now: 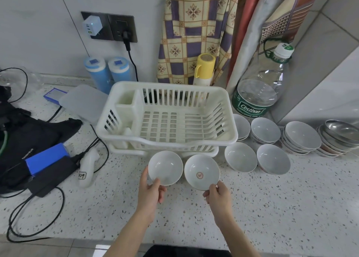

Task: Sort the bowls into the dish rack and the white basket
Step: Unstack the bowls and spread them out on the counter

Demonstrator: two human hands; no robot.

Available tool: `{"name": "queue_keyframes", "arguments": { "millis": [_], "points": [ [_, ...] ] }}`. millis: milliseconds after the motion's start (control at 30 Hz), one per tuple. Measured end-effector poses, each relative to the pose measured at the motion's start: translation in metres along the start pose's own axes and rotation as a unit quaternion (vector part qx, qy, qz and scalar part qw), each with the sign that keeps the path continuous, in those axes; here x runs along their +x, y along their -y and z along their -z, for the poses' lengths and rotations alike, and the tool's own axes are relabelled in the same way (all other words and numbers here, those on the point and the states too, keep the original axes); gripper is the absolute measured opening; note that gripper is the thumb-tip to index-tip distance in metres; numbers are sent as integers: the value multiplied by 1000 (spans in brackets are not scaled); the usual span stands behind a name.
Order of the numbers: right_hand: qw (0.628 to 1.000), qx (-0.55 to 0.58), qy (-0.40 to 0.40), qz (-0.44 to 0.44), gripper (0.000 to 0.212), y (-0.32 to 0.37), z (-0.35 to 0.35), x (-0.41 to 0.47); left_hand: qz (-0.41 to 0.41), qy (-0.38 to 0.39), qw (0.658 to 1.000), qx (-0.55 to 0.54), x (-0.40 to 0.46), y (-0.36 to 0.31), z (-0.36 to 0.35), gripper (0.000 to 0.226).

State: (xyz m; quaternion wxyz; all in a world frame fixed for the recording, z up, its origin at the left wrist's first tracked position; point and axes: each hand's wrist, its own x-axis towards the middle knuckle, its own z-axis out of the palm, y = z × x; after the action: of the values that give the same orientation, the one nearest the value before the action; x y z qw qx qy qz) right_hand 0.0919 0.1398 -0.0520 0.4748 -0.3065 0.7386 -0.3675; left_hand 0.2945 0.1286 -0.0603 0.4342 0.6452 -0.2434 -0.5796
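**Two bowls held in front of the rack on a speckled bench**

Nearest the viewer, the left hand (150, 192) pinches the near rim of a plain white bowl (165, 167), thumb over the lip. The right hand (218, 195) pinches the near rim of a second bowl (201, 172), which bears a round red mark inside. The two bowls sit side by side, tilted toward the camera, just in front of the rack; whether they touch the bench (272, 208) cannot be told.

To the right, two more single bowls (240, 160) (273, 159) lie on the bench, close together. Behind them stand three stacks of white bowls (240, 127) (265, 130) (302, 135), and farthest right a stack topped by a metal bowl (342, 130).

The white dish rack (167, 118) occupies the centre, its slatted floor bare, with a cutlery compartment at its left end. It rests on a white tray visible beneath its front edge.

Left of the rack lie a white handheld device (85, 167), a blue box (46, 157), a black power adapter (52, 179) with trailing cables, and dark fabric (25, 128).

Against the wall stand two blue canisters (107, 72), a yellow-capped flask (204, 68), a large water bottle (260, 87) and hanging patterned cloth (194, 29).
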Motion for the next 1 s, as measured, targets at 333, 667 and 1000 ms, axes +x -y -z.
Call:
{"name": "queue_keyframes", "arguments": {
  "millis": [333,667,1000],
  "points": [
    [1000,-2,7,-25,23,5,3,6,7,2,1000,7,-1,-4,-3,60],
    [999,-13,12,-36,23,6,6,11,33,1,999,29,0,-9,-1,58],
    [1000,-27,9,3,43,10,9,8,49,-12,997,50,-2,-7,3,59]
  ]
}}
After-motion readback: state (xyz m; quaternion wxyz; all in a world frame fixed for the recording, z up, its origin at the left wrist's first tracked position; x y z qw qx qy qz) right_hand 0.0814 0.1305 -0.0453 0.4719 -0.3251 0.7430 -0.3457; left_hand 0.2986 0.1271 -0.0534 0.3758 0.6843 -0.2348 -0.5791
